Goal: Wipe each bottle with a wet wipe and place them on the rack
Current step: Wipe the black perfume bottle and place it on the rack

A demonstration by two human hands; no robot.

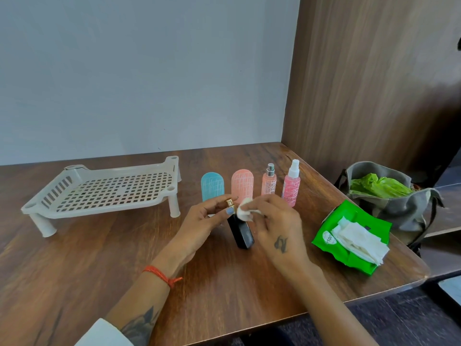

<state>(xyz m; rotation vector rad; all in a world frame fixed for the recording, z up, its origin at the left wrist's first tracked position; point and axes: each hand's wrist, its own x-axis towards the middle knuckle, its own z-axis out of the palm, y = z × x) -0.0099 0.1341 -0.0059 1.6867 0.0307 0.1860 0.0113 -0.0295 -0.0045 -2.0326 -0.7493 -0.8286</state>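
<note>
- Head view: a wooden worktop (104, 248) is sitting in a corner, with a pale wall behind it and a wood-panelled wall to its right.
- The black bottle (240, 231) is leaning just above the worktop, between the two hands; its long axis is running from the gold cap, tipped away from the person, down to the base nearest the person.
- The left hand (199, 228) is holding the black bottle near the cap, its grip narrow and curled round the neck.
- The right hand (279, 226) is pinching a wet wipe (243, 211) against the bottle's upper side, a tight grip.
- The rack (104, 193) is standing well to the left of the black bottle, with nothing on it; the left hand is the nearer one, so the placing will probably be going leftward.
- Beyond the black bottle four more are standing in a row: a blue bottle (212, 187), a peach bottle (242, 183) and two pink spray bottles (290, 186), making five bottles in all.
- One green wipe pack (349, 238) is lying open to the right of the black bottle, and one grey bag (391, 201) is sitting beyond that.
</note>
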